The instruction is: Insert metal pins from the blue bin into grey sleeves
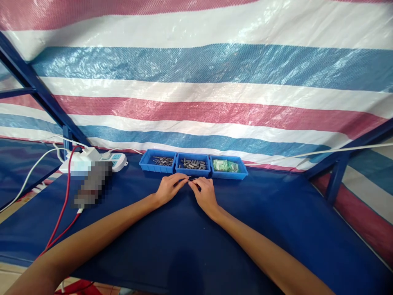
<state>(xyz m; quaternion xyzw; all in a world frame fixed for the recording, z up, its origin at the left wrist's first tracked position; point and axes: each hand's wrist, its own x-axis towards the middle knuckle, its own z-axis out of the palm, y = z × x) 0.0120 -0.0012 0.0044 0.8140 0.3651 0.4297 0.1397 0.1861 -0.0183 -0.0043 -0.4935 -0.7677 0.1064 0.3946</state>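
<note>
My left hand (170, 188) and my right hand (204, 196) meet at the fingertips, just in front of the middle bin. Both are closed in a pinch around a small, thin dark piece (192, 178), too small and covered to name. Behind them three blue plastic bins stand in a row. Thin metal pins or bits (164, 161) lie in the left bin (149, 166). Short grey metal cylinders (193, 164) fill part of the middle bin (192, 172). In the right bin (229, 175) are green-and-clear plastic packets (225, 165).
A white power strip (119, 162) with plugs stands at the back left of the blue table (147, 250). Near it lies a blurred-out dark object (93, 184) with a red cable (66, 200). Striped plastic sheeting (196, 65) hangs behind, between blue metal frame posts (39, 90).
</note>
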